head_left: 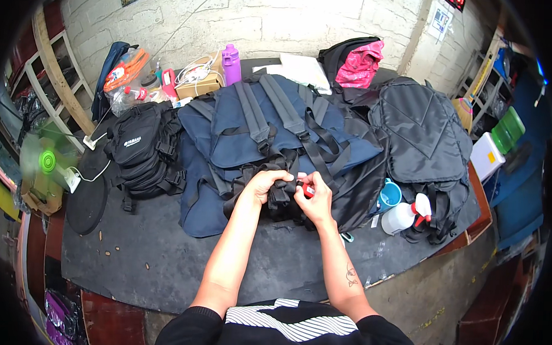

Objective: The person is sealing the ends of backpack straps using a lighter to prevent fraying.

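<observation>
A navy blue backpack [272,120] lies strap side up in the middle of the dark table [164,254]. My left hand [264,185] grips a bunch of its black webbing straps [280,194] near the front edge of the bag. My right hand [314,198] is closed around a small red and white object [307,189], held right against the same straps. Both forearms reach in from the lower edge.
A black bag [144,146] sits at the left, a grey-black backpack [420,129] at the right. A white spray bottle [405,215] and blue cup [389,193] lie beside it. A purple bottle [230,64], a pink bag [360,63] and a cardboard box [197,81] stand at the back.
</observation>
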`<state>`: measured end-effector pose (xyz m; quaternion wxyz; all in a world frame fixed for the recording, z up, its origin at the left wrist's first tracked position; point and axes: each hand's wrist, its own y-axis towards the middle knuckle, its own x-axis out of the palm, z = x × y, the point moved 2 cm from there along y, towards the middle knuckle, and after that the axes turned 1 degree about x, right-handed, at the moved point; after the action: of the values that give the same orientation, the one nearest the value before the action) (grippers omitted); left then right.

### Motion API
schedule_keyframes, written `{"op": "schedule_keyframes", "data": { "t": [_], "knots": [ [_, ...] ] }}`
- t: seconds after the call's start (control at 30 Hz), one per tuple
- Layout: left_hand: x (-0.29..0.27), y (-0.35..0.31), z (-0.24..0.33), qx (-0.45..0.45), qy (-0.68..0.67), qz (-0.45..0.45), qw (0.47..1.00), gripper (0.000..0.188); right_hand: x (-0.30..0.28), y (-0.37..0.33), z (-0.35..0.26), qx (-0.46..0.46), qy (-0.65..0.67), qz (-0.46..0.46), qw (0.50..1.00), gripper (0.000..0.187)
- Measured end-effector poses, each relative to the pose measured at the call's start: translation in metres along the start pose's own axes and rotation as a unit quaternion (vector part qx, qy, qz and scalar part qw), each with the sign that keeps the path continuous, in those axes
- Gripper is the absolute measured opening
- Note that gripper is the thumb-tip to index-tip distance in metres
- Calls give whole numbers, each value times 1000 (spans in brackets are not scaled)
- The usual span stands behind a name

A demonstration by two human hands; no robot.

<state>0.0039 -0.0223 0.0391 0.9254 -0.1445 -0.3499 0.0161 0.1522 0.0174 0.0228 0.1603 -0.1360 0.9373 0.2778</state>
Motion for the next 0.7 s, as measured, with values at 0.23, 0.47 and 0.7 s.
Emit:
{"op": "schedule_keyframes", "data": {
  "t": [0.23, 0.47, 0.7],
  "knots": [
    [-8, 9, -12, -1, 28, -2, 1000, 27, -3, -4, 2, 45, 41, 37, 997, 28],
    [-3, 1, -17, 38, 2, 9, 999, 27, -10, 1, -18, 90, -46, -2, 995, 33],
    [4, 8, -27, 89, 57, 82, 991, 29, -2, -3, 1, 254, 440, 117, 853, 8]
  ]
}}
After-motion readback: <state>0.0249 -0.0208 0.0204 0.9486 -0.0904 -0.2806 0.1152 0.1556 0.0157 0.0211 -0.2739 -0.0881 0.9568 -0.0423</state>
